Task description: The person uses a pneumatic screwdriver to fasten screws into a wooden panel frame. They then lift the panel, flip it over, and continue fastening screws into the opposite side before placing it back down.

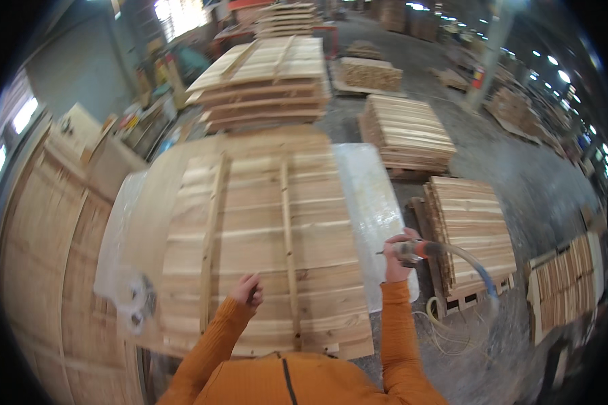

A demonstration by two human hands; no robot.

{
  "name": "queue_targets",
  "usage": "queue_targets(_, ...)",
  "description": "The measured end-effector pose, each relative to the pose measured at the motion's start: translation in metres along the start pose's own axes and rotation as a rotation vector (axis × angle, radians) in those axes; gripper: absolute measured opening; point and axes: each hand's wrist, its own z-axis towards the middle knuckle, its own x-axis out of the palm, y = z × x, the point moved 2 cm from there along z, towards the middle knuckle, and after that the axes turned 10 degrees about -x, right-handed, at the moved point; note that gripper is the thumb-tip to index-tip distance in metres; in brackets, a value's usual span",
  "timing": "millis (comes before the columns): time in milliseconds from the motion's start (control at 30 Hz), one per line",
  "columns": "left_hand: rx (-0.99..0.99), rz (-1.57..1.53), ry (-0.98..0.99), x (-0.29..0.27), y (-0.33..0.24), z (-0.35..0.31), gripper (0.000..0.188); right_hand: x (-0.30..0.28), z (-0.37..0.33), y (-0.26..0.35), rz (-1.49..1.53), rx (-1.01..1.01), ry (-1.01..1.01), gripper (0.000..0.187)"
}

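Observation:
My right hand is wrapped round a pneumatic screwdriver, held up past the right edge of a wide wooden panel. The tool's thin bit points left, and a hose curves away from its orange collar. My left hand is closed above the panel, between two long battens; whatever its curled fingers may hold is hidden. The left batten and the right batten run lengthwise across the panel's striped boards.
Plastic-wrapped sheets stick out beneath the panel on the right. Beyond its far end rises a stack of panels. Board stacks stand to the right. A coiled hose lies on the floor. Large wooden panels line the left.

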Motion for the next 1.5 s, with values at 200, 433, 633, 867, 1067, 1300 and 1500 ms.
queue_targets(200, 0.048, -0.18, 0.145, -0.004, 0.0, -0.027, 0.011, 0.121, -0.074, 0.065, -0.057, -0.352, 0.529, 0.034)
queue_targets(433, -0.024, -0.294, 0.165, -0.043, -0.003, -0.068, 0.009, 0.191, -0.177, 0.054, 0.169, -0.126, 0.661, 0.043)
queue_targets(633, 0.04, -0.383, 0.392, -0.094, -0.013, -0.104, 0.006, 0.232, -0.249, 0.024, 0.248, 0.082, 0.699, 0.044)
queue_targets(867, 0.063, -0.298, 0.346, -0.155, -0.037, -0.142, 0.006, 0.271, -0.307, -0.006, 0.252, 0.118, 0.698, 0.042)
queue_targets(1067, 0.097, -0.295, 0.376, -0.201, -0.053, -0.159, 0.009, 0.301, -0.341, -0.022, 0.246, 0.11, 0.678, 0.039)
queue_targets(1300, 0.117, -0.245, 0.403, -0.234, -0.071, -0.169, 0.013, 0.323, -0.366, -0.034, 0.315, 0.157, 0.58, 0.041)
queue_targets(1500, 0.144, -0.283, 0.353, -0.237, -0.083, -0.176, 0.015, 0.336, -0.378, -0.044, 0.235, 0.052, 0.564, 0.04)
